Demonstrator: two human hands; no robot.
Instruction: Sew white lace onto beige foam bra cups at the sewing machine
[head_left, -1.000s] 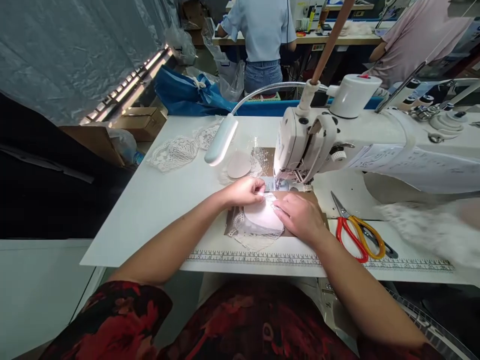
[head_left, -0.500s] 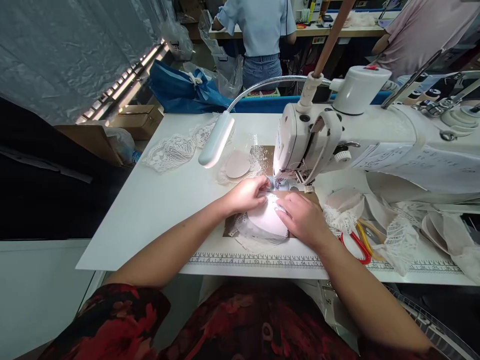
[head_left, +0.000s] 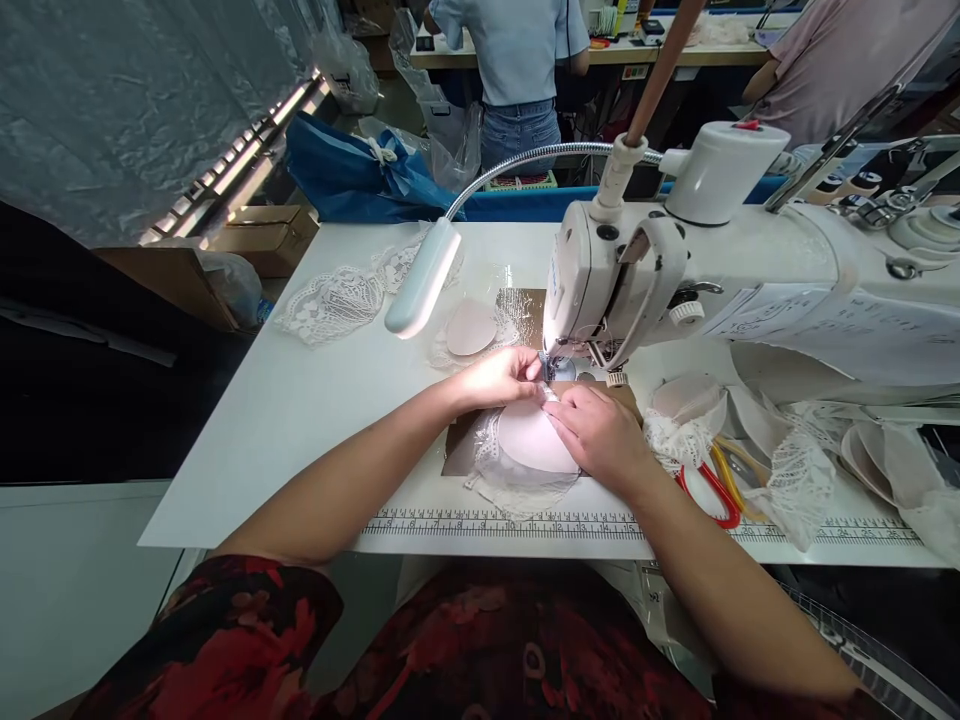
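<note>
A pale oval pad with lace lies in front of the sewing machine, over a brown patch on the white table. My left hand pinches the upper edge of this lace piece close to the needle area. With fingers bent together, my right hand grips the same piece at its upper right edge. The fingertips of both hands are close to each other, just below the presser foot. Behind my left hand, another round pad rests on lace.
Lace pieces lie at the back left, under a lamp on a bent neck. Right of my hands are red-handled scissors, a yellow-handled tool and more lace pads. Two people are beyond the table.
The lace piece has turned a little, and more of its left side shows. My left hand has shifted slightly toward the needle area; my right fingertips have moved slightly left. The view has shifted a little.
</note>
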